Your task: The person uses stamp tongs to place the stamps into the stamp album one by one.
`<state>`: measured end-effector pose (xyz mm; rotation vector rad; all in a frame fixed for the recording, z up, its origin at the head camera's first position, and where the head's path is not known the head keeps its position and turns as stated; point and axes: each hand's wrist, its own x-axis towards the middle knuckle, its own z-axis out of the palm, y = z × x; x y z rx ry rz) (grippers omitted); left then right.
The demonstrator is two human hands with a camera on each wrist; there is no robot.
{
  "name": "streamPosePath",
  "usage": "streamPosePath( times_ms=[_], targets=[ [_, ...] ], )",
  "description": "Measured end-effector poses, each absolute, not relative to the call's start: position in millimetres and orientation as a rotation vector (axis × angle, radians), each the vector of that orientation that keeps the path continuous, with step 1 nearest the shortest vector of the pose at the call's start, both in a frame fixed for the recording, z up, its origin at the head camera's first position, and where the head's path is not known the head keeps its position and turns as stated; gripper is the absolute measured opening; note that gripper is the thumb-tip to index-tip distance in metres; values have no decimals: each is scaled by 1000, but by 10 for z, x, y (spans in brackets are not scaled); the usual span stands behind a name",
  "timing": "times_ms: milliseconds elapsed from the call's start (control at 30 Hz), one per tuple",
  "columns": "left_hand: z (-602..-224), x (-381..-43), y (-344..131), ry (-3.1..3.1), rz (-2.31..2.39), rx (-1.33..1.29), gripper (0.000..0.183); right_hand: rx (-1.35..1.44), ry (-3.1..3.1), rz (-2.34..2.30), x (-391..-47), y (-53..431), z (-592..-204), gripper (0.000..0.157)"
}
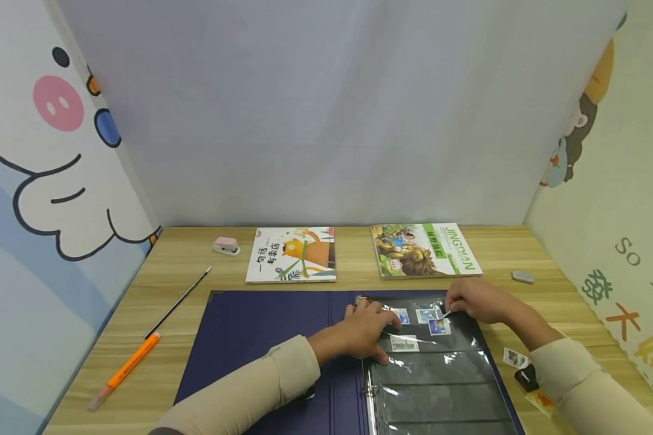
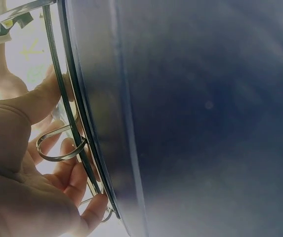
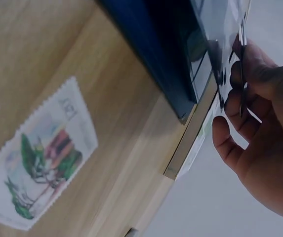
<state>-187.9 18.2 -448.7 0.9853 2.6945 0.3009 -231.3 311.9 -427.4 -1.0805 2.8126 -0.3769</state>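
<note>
An album [image 1: 272, 338] with a dark blue cover lies spread, its black page [image 1: 441, 368] with clear pocket strips on the right side. My left hand [image 1: 366, 329] rests on the page's upper left, beside the metal rings [image 2: 57, 143], fingers spread. My right hand [image 1: 476, 300] pinches thin metal tweezers [image 3: 243, 69] at the page's upper right. The tweezers' tips are at a blue stamp [image 1: 439, 327], which overlaps a paler stamp [image 1: 427, 315]; whether they grip it I cannot tell. Another stamp [image 1: 400, 316] and a greenish stamp [image 1: 404, 343] lie nearby on the page.
Right of the album are a loose stamp [image 1: 515, 357], a black object [image 1: 525, 378] and an orange-yellow stamp [image 1: 540, 402]. Two books [image 1: 294, 255] stand behind it, with a pink hole punch [image 1: 226, 245] and a grey eraser [image 1: 523, 277]. An orange marker [image 1: 133, 361] and a pencil [image 1: 178, 302] lie left.
</note>
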Motion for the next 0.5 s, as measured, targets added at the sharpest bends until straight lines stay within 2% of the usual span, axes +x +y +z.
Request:
streamPosePath(
  times_ms=[500],
  targets=[
    [-4479,-1873,189,2695,302,982,69,-1233,2660,-384,-2243,3113,-4305,21]
  ],
)
